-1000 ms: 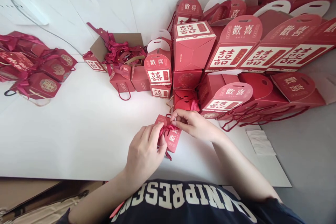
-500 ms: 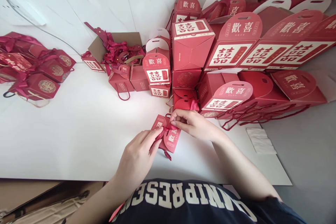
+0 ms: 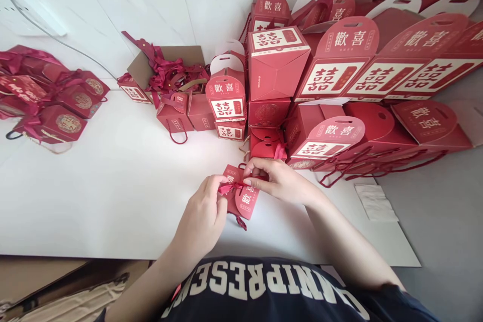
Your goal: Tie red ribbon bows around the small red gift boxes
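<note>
A small red gift box (image 3: 248, 204) with pale characters on its rounded flaps stands on the white table in front of me. Across its top runs a dark pink ribbon (image 3: 237, 186), knotted at the middle. My left hand (image 3: 202, 211) pinches the ribbon's left part at the box's left side. From the right, my right hand (image 3: 277, 178) closes finger and thumb on the ribbon's other part, over the far flap. A twisted red cord handle (image 3: 240, 222) hangs at the box's near side.
Stacked red boxes (image 3: 339, 80) fill the right and back right. An open carton of ribbons (image 3: 177, 73) stands at the back among smaller boxes. Ribboned boxes (image 3: 53, 95) sit far left. A folded white tissue (image 3: 376, 203) lies near the table's right edge.
My left hand has drawn a little to the left and up, uncovering more of the ribbon and knot. My right hand has stayed almost in place.
</note>
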`<state>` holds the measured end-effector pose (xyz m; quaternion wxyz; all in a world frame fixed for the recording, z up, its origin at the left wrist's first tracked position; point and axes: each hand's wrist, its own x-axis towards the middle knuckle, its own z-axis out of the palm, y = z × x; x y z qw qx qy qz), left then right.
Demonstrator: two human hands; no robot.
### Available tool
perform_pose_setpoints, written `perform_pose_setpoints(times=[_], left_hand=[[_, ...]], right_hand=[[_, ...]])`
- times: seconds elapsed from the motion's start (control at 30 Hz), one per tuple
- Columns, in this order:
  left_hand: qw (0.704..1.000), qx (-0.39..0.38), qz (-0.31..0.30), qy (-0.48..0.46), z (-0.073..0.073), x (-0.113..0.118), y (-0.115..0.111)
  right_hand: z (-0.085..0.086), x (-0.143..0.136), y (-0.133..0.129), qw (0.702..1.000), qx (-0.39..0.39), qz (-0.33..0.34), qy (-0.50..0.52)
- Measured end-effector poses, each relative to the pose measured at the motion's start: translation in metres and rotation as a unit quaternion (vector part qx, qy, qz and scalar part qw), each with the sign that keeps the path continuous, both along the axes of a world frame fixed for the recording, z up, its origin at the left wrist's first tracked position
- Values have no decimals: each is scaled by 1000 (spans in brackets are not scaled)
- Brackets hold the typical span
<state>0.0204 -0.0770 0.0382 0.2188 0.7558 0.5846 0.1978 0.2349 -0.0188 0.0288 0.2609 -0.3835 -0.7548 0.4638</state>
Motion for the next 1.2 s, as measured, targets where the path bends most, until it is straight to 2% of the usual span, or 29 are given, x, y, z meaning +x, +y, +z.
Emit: perform_pose_setpoints(times=[0.2, 0.43, 0.6, 0.87, 1.07, 1.2], left_hand=[[1000, -3, 16, -18, -2, 3, 3], [999, -11, -5, -43, 3, -2, 5], [998, -53, 12, -19, 4, -4, 9], [982, -170, 0, -89, 3, -18, 19], [996, -89, -16, -2, 6, -30, 34], [998, -63, -21, -13, 15, -35, 48]], right_hand=[[-3, 0, 1, 1000, -3, -5, -9], [-2, 1, -1, 1000, -8, -3, -9], [-4, 2, -1, 1000, 0, -8, -3], [-9, 8, -2, 999, 13, -27, 26], [-7, 15, -6, 999, 11, -42, 29], [4, 16, -14, 998, -31, -39, 46]])
